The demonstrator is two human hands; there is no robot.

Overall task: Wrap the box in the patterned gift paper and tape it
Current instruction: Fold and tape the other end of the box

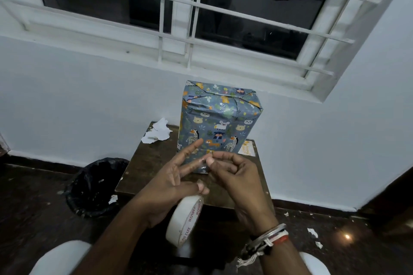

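The box (218, 118), covered in blue-grey gift paper with cartoon animals, stands upright at the back of a small brown table (152, 163); its top flaps are folded down. In front of its lower part, my left hand (176, 181) has its fingers spread and its thumb pressed on a white tape roll (185, 221) that hangs below the palm. My right hand (232, 176) pinches a short strip of clear tape (203, 161) between thumb and forefinger, stretched to a left fingertip. Both hands hide the box's bottom edge.
Torn white paper scraps (157, 133) lie at the table's back left corner, and a yellow card (247, 147) lies right of the box. A black-lined bin (98, 185) stands on the floor to the left. Small scraps (312, 233) litter the dark floor. A barred window is above.
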